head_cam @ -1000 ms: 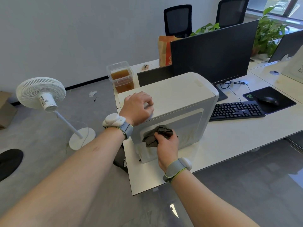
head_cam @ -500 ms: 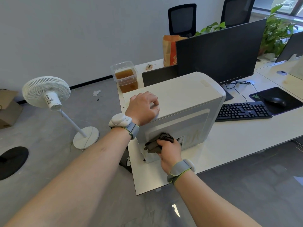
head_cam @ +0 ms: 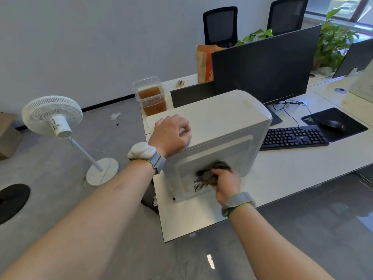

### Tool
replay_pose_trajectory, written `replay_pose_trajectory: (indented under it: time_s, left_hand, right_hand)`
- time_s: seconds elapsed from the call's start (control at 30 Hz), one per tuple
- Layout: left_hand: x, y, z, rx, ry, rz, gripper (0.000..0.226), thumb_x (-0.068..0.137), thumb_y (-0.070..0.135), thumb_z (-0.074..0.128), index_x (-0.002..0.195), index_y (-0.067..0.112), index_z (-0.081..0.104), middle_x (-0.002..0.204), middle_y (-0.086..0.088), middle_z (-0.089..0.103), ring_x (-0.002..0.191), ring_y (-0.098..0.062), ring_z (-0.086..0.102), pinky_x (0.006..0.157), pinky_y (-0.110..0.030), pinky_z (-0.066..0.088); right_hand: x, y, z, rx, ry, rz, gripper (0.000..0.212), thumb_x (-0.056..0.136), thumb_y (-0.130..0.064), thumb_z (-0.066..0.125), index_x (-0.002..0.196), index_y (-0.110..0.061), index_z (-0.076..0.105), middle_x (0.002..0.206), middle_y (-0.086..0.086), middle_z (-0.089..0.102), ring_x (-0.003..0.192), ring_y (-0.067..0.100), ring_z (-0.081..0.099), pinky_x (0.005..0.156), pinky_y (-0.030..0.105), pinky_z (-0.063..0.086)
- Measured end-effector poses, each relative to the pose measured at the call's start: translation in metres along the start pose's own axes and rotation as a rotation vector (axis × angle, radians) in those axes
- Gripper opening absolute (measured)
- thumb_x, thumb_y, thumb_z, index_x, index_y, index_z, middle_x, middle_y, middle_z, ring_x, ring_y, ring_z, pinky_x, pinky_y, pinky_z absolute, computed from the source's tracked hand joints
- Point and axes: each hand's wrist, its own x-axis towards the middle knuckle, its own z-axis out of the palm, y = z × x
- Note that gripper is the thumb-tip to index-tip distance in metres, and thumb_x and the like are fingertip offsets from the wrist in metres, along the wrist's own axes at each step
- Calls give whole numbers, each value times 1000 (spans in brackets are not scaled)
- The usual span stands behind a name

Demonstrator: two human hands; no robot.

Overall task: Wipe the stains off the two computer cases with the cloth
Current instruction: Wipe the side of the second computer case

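A white computer case (head_cam: 224, 118) stands upright on the white desk (head_cam: 292, 170), its side panel facing me. My left hand (head_cam: 170, 133) rests on the case's top near corner with its fingers curled over the surface. My right hand (head_cam: 227, 183) grips a crumpled dark grey cloth (head_cam: 212, 171) and presses it against the lower middle of the side panel, just above a small vent grille. A second white case (head_cam: 363, 85) shows partly at the far right edge.
Behind the case stand a black monitor (head_cam: 266, 65), a clear tub of brown liquid (head_cam: 151, 96) and a paper bag (head_cam: 203, 61). A keyboard (head_cam: 292, 137) and a mouse (head_cam: 333, 125) on a black pad lie to the right. A white fan (head_cam: 54, 118) stands on the floor at the left.
My right hand has slid the cloth to the right along the side panel, uncovering the vent grille. My left hand has stayed on the case's top.
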Motion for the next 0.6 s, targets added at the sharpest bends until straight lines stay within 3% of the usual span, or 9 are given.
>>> replay_pose_trajectory:
  time_s: [0.1, 0.17, 0.23, 0.27, 0.37, 0.53, 0.6]
  left_hand:
    - [1, 0, 2, 7, -7, 7, 14, 88, 35, 60, 92, 25, 70, 115, 9, 69, 105, -17, 58, 102, -50, 42]
    - [2, 0, 3, 17, -4, 15, 13, 88, 34, 61, 91, 25, 70, 113, 9, 68, 104, -17, 58, 101, -51, 43]
    - [2, -3, 1, 22, 0, 15, 12, 87, 34, 61, 89, 26, 69, 113, 10, 68, 105, -18, 58, 101, -52, 44]
    - [1, -4, 1, 22, 2, 16, 11, 86, 35, 61, 89, 27, 69, 113, 10, 68, 105, -18, 58, 101, -53, 44]
    - [0, -2, 2, 17, 0, 11, 8, 85, 35, 62, 88, 29, 68, 114, 10, 68, 106, -18, 59, 101, -54, 44]
    - [0, -1, 0, 3, 2, -12, 7, 87, 33, 64, 89, 29, 68, 115, 10, 68, 106, -17, 59, 100, -55, 47]
    - [1, 1, 0, 4, 9, -17, 7, 85, 34, 64, 88, 29, 68, 114, 10, 68, 104, -17, 59, 100, -55, 47]
  right_hand:
    - [30, -29, -23, 131, 203, -110, 21, 89, -1, 66, 90, -22, 62, 106, 17, 71, 85, 26, 66, 82, 46, 59]
    - [34, -38, -22, 87, 228, -173, 22, 88, -3, 66, 90, -25, 60, 100, 7, 70, 84, 21, 64, 83, 39, 56]
    - [30, -24, -8, -66, 174, -187, 24, 75, 0, 70, 90, -18, 62, 92, 7, 71, 82, 25, 67, 85, 41, 59]
    - [28, -10, -4, -129, 103, -131, 27, 70, 1, 71, 90, -14, 63, 89, 11, 72, 83, 31, 69, 86, 49, 60]
    - [11, 10, -4, -161, -137, 93, 27, 81, 12, 67, 100, -6, 63, 95, 20, 71, 93, 40, 70, 88, 57, 59]
    - [27, 4, -9, 37, 95, -50, 25, 75, -4, 72, 93, -21, 64, 99, 11, 72, 100, 37, 70, 93, 54, 57]
    - [21, 16, 1, -6, 76, 5, 22, 77, -2, 69, 90, -19, 65, 95, 13, 73, 93, 36, 71, 92, 53, 58]
